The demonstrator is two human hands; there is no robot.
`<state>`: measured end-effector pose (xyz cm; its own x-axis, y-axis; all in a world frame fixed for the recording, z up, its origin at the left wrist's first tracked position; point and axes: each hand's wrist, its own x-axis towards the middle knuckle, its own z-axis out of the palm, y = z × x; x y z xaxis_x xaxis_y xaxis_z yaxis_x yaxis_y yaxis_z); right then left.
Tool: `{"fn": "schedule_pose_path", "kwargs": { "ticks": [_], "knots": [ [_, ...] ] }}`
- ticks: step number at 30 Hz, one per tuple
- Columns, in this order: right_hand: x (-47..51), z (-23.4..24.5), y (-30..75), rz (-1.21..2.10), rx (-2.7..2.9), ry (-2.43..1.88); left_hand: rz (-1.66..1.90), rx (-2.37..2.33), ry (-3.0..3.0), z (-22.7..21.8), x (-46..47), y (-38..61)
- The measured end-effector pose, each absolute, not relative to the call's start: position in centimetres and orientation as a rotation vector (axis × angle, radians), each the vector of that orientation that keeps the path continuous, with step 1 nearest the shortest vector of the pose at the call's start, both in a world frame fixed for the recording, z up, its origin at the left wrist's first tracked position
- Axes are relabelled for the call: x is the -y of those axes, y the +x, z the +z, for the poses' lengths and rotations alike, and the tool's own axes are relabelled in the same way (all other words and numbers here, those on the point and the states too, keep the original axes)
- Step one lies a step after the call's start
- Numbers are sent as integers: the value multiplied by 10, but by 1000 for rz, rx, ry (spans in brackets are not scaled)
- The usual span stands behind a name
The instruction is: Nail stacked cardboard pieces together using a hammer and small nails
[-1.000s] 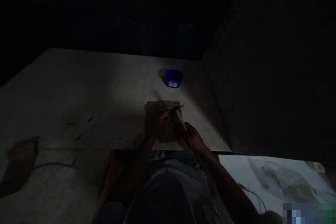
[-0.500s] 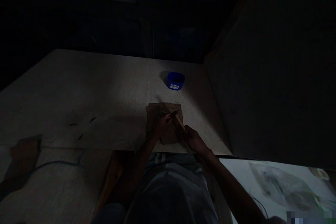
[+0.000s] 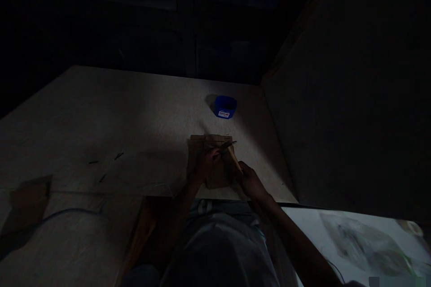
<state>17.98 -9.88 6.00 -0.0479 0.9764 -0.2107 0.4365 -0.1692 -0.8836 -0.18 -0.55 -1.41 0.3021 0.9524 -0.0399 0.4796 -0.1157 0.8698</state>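
A small brown wooden piece lies on the pale board near its front edge. My left hand rests on that piece with its fingers pinched together, perhaps on a small nail that I cannot make out. My right hand is wrapped round the wooden handle of a small hammer, whose dark head hovers just above the left fingertips. The scene is very dark.
A blue tub stands on the board behind the wooden piece. Several small dark nails lie to the left. A cable runs across the lower left. A dark upright panel walls the right side.
The hammer head dropped to the left fingertips half a second ago and has risen a little again. The left hand has stayed on the wooden piece.
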Motion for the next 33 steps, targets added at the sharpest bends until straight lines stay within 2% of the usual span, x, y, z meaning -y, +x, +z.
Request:
{"fn": "schedule_pose_path", "kwargs": {
  "ticks": [13, 24, 33],
  "knots": [
    [117, 44, 166, 1319, 969, -1542, 803, -1306, 1817, -19, 11, -2],
    [133, 39, 171, 1253, 788, -1545, 624, -1323, 2055, -8, 8, -2],
    [137, 34, 170, 1277, 761, -1548, 591, -1134, 2228, -2, -12, 3]
  ]
}}
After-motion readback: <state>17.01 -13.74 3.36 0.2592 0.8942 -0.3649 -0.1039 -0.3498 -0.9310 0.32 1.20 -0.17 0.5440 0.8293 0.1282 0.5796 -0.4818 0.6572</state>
